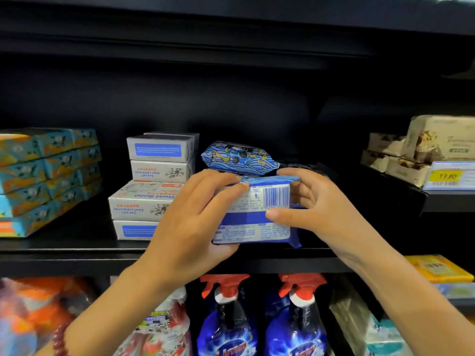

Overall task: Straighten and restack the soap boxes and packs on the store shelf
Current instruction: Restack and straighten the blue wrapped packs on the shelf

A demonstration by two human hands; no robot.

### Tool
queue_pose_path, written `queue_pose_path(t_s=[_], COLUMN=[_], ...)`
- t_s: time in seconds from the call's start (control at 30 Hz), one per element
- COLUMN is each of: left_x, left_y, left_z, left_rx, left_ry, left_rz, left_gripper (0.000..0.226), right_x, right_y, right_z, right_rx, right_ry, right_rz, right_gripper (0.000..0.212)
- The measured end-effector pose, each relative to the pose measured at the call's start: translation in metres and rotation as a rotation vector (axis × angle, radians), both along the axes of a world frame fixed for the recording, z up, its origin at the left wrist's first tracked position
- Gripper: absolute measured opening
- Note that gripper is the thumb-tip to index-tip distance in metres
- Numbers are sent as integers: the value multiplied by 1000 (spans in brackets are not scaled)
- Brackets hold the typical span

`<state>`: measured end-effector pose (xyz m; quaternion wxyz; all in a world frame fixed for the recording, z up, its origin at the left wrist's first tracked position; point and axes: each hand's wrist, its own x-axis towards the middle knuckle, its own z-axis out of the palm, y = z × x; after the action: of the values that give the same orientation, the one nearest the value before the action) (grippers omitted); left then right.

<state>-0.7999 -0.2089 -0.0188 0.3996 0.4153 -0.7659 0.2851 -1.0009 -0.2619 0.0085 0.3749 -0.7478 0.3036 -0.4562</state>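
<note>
**A:** What is the person holding over there?

**B:** Both hands are gripping one blue soap pack [257, 222] at the front of the black shelf [77, 255]. The left hand [190, 214] is curling round the pack's left end, fingertips over the top edge. The right hand [321, 209] is clamping the right end, thumb lying across the printed face and fingers wrapping behind.

**A:** Is it sitting on the shelf?

**B:** I cannot tell; its lower edge is hanging right at the shelf's front lip. The barcode side is facing us.

**A:** And behind it?

**B:** A second blue pack [239, 158] is lying tilted just behind and above the held one. Just to the left, the white goat soap boxes [154, 186] are standing in an uneven stack, the upper ones set further back than the lower ones. Further left, teal and orange boxes [46, 176] are piled in rows.

**A:** On the right?

**B:** Beige packs [411, 152] are sitting on a raised ledge behind a yellow price tag [448, 176]. Below, two blue spray bottles [228, 319] with red triggers are standing side by side.
</note>
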Motion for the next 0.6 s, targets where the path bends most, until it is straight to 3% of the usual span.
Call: queue_pose_path(t_s=[0.2,0.33,0.47,0.53,0.6], left_x=[1,2,7,10,11], left_y=[6,18,20,15,11], left_z=[0,14,26,25,23], left_rx=[8,72,474,653,661], left_ry=[-19,168,401,402,350], left_rz=[-41,-183,-189,-180,-151], left_gripper=[64,68,76,80,85], right_x=[6,2,2,4,4], right_y=[4,7,9,7,3], right_z=[-13,-20,-26,-30,-32], right_rx=[-166,-427,-724,-867,-940], right_ry=[-103,-72,-13,16,22], right_rz=[-79,-126,-51,-32,2], right_gripper=[58,54,49,52,53])
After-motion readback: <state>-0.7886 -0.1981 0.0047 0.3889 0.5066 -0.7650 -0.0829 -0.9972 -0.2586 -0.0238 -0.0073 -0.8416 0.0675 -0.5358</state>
